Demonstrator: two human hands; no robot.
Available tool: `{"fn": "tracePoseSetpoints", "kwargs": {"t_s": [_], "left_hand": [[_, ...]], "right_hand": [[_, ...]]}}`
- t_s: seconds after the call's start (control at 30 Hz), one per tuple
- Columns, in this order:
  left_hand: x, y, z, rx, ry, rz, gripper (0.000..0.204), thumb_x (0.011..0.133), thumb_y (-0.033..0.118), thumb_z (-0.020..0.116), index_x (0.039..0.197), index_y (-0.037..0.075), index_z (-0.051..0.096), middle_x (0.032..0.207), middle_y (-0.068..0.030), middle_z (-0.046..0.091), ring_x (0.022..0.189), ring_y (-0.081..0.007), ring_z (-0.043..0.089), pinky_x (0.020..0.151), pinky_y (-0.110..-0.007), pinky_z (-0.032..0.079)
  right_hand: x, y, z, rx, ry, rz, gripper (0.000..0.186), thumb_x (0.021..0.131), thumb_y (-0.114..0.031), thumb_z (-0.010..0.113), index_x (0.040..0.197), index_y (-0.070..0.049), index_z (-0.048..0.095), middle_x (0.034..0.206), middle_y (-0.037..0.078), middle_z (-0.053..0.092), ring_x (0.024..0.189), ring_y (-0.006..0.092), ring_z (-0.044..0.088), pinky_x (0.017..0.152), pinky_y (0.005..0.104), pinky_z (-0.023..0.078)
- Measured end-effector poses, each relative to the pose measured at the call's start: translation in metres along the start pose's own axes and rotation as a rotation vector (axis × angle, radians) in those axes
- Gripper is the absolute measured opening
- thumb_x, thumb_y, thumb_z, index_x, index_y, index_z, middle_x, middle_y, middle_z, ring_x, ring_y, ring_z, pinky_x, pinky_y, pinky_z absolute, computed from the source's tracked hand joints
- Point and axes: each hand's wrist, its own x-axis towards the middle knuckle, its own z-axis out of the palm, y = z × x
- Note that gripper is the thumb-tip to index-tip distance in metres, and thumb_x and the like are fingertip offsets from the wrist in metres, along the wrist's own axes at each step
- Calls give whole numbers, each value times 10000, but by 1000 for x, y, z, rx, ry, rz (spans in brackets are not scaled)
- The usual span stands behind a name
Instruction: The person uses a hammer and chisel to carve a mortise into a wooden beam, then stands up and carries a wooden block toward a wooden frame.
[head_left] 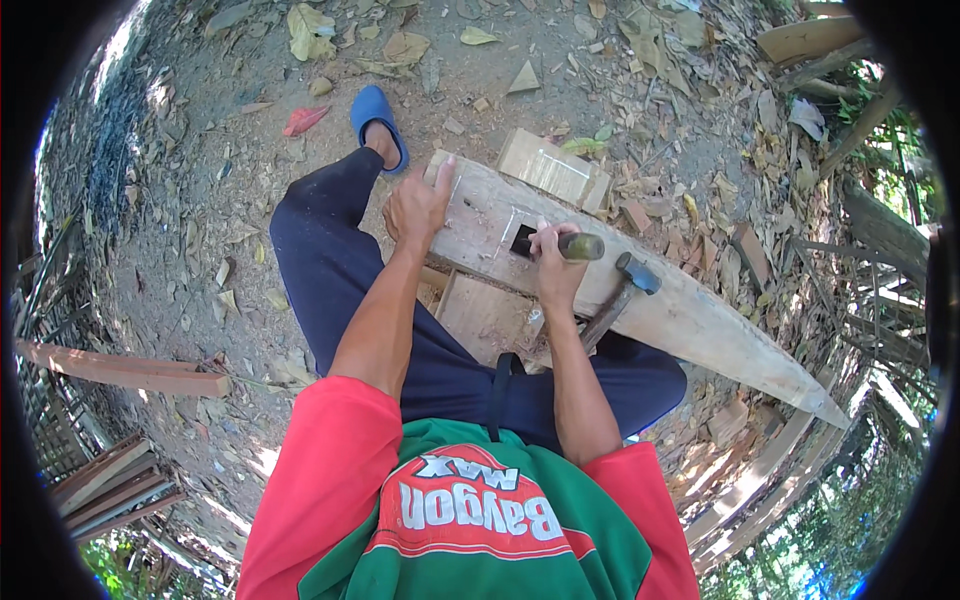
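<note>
Your right hand (552, 252) has its fingers curled around a thick-handled tool (583, 247), pinching it beside a dark rectangular hole (523, 240). The working tip is not clearly visible, so its exact contact with the wood cannot be confirmed. Your left hand (415, 208) is at the near-left end of the long timber (690, 310), thumb extended, other fingers bent; whether they grip cannot be told. The timber lies slantwise before you, tapering away to the right. A hammer (638, 273) rests its head on it, handle over the edge toward your leg (645, 375). In my judgement, a bump could drop the hammer on that leg; a tilted tool could slip at the hole's edge; an off-centre blow could strike your right fingers.
</note>
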Motion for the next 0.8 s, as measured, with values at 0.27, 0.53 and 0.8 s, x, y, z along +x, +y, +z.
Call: {"fn": "tracePoseSetpoints", "kwargs": {"t_s": [0.27, 0.53, 0.8], "left_hand": [[1, 5, -3, 6, 35, 5, 677, 873, 652, 492, 1105, 52, 703, 1003, -270, 684, 980, -440, 651, 872, -516, 483], [-2, 6, -8, 8, -32, -10, 659, 885, 651, 490, 1177, 94, 686, 1018, -280, 676, 995, -451, 640, 868, -513, 484], [-3, 3, -3, 7, 39, 15, 655, 881, 636, 494, 1143, 69, 691, 963, -268, 689, 954, -443, 654, 860, -516, 487]], "right_hand": [[42, -9, 10, 117, -8, 103, 235, 863, -83, 636, 667, -64, 507, 570, 20, 505, 491, 110, 475, 511, 285, 416], [47, -16, 4, 131, -38, 154, 202, 869, -60, 625, 717, -66, 492, 587, 17, 491, 478, 112, 456, 487, 278, 407], [-12, -102, -46, 431, -34, 14, 181, 901, -62, 637, 807, -67, 483, 630, 31, 508, 546, 117, 509, 542, 256, 425]]}}
